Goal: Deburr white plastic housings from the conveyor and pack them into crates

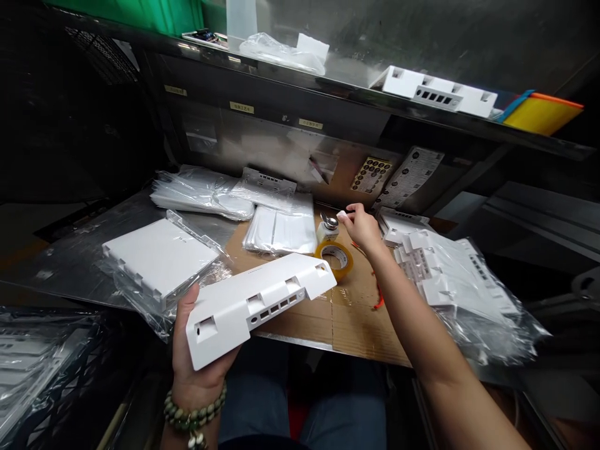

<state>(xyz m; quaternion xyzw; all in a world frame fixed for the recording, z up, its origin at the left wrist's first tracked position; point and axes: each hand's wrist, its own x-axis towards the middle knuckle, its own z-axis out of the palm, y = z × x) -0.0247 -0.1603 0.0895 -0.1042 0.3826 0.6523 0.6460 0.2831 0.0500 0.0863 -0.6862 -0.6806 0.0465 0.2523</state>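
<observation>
My left hand (197, 378) grips a white plastic router housing (229, 297) from below, thumb at its left end. The housing is tilted, its row of port openings turned toward me. Farther back, my right hand (363, 228) pinches a small pale wad (342, 215) that looks like tissue or cloth. Just left of that wad stands a small bottle (327, 232) with a metal top. In front of the bottle, a roll of yellow-brown tape (345, 267) lies on the cardboard (309, 319).
Bagged white housings lie at left (159, 256) and in a pile (450, 269) at right. Clear plastic bags (201, 194) are stacked behind. Overhead, a shelf (347, 94) holds another white housing (435, 90) and a yellow bin (544, 112). A crate (94, 356) stands lower left.
</observation>
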